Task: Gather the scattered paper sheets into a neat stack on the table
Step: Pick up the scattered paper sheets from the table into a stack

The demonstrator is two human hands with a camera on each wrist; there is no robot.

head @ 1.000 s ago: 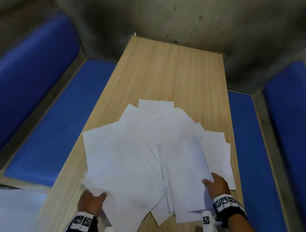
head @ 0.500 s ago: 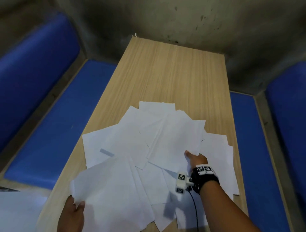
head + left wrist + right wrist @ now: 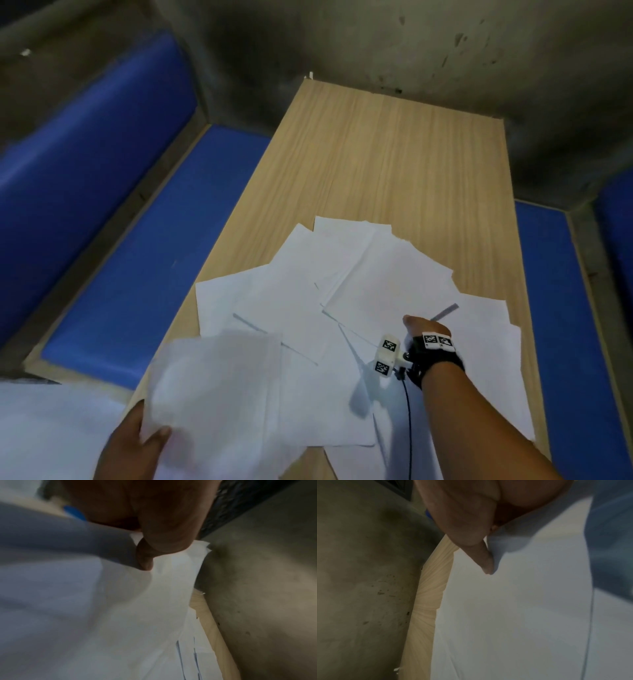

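Note:
Several white paper sheets [image 3: 301, 308] lie fanned and overlapping on the near half of the wooden table [image 3: 387, 154]. At the near left corner my left hand [image 3: 137, 442] pinches a lifted, blurred sheet [image 3: 219, 394], thumb on top; the left wrist view shows the thumb [image 3: 163, 534] clamped on its edge. In the middle right of the pile my right hand [image 3: 423, 327] grips the near edge of a sheet [image 3: 387, 284]. The thumb [image 3: 471, 534] lies on top of that sheet and the fingers are hidden under it.
Blue padded benches run along the left [image 3: 137, 257] and right [image 3: 548, 308] of the table. A stained concrete wall [image 3: 411, 41] closes the far end. Something white [image 3: 44, 428] lies off the table at the near left. The far half of the tabletop shows bare wood.
My right hand moved from the near right edge forward into the middle of the pile. My left hand lifted a sheet off the left side and drew it toward the near corner.

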